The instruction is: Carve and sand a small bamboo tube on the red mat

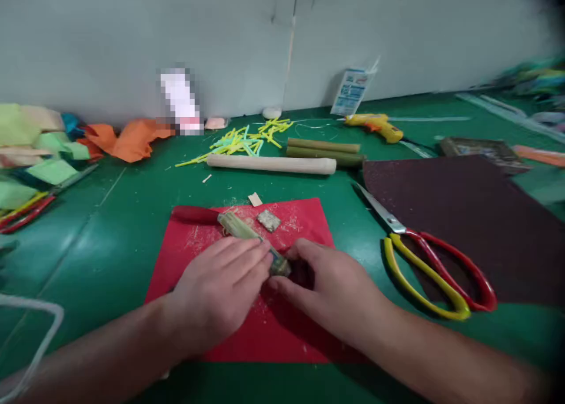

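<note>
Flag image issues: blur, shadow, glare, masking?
Head view: pile at far right is soft and the top-right corner darkens; head view: coarse pixels mask a pale thing by the wall; head view: shadow falls beside the right hand on the red sheet; head view: faint sheen on the green table.

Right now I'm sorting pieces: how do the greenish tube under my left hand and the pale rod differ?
The greenish tube slants over the red sheet; the pale rod lies crosswise on the green table. The tube has darker patches, the rod is evenly cream. Your left hand partly covers the tube; the rod lies uncovered. Both are elongated and rounded.
</note>
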The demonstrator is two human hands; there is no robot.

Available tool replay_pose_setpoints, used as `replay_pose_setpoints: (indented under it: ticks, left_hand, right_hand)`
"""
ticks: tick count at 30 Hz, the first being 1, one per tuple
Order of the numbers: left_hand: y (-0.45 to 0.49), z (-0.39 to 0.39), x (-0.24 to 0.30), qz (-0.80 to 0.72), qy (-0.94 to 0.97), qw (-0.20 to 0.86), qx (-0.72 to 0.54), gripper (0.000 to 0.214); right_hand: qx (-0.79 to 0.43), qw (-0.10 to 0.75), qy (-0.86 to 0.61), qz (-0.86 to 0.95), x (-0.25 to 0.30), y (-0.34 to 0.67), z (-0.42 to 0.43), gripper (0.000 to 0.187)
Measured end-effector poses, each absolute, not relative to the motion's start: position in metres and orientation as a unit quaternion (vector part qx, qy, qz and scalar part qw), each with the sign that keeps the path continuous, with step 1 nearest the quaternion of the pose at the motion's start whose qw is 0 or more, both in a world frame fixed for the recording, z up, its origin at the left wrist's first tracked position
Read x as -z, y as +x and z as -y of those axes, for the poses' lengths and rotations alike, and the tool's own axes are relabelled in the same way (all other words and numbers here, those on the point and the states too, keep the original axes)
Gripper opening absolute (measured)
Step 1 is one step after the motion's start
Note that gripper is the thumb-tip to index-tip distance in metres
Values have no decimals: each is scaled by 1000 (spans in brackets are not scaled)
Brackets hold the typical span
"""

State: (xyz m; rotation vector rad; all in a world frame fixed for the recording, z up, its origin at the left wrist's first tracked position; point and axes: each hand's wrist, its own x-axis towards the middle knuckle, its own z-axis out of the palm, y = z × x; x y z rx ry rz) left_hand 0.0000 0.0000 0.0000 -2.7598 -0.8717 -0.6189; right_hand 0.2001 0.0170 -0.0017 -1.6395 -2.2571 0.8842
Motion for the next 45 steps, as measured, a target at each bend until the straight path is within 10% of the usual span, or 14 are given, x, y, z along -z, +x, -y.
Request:
replay_pose_setpoints:
  ticks: [45]
  left_hand:
    - [-17, -20, 1, 350, -910, 85, 208, 28]
  right_hand:
    - [-280, 120, -556, 774, 2, 200, -13, 23]
